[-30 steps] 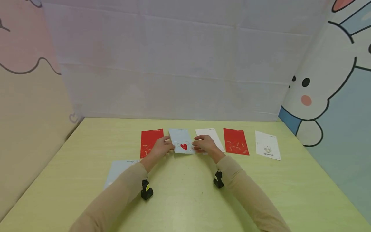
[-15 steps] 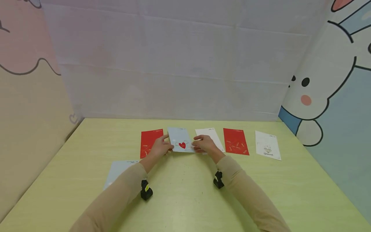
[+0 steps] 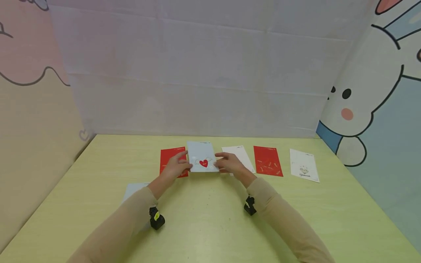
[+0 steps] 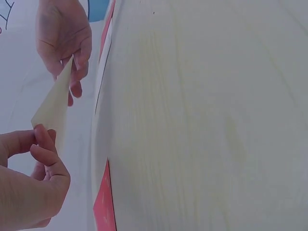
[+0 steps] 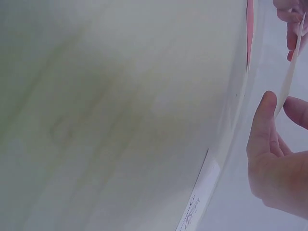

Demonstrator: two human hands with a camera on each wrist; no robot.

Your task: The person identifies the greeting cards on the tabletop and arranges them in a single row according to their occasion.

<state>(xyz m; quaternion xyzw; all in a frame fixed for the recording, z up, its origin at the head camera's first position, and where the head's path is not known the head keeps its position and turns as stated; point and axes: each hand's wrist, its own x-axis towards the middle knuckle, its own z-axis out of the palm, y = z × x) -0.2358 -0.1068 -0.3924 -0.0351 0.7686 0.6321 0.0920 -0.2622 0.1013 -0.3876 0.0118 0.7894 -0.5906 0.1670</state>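
A pale blue card (image 3: 201,151) with a winged red heart is raised off the table in the head view, its face tilted towards me. My left hand (image 3: 170,171) pinches its lower left corner between thumb and fingers, plainer in the left wrist view. At the opposite side, my right hand (image 3: 232,164) grips the lower right edge; in the right wrist view thumb and finger close on the card (image 5: 288,79). Behind the left hand lies a red card (image 3: 171,155), partly covered. A white card (image 3: 242,156) lies partly behind the right hand.
Further right on the yellow table (image 3: 210,226) are a second red card (image 3: 268,160) and a white card with a small drawing (image 3: 304,164). Another pale blue card (image 3: 133,190) lies nearer at left, mostly under the left sleeve (image 3: 115,223). A white backdrop (image 3: 204,80) stands behind.
The heart card has risen and shifted a little left, tilting more upright. My left hand has moved left with it, its sleeve covering more of the near blue card; the right hand moved slightly.
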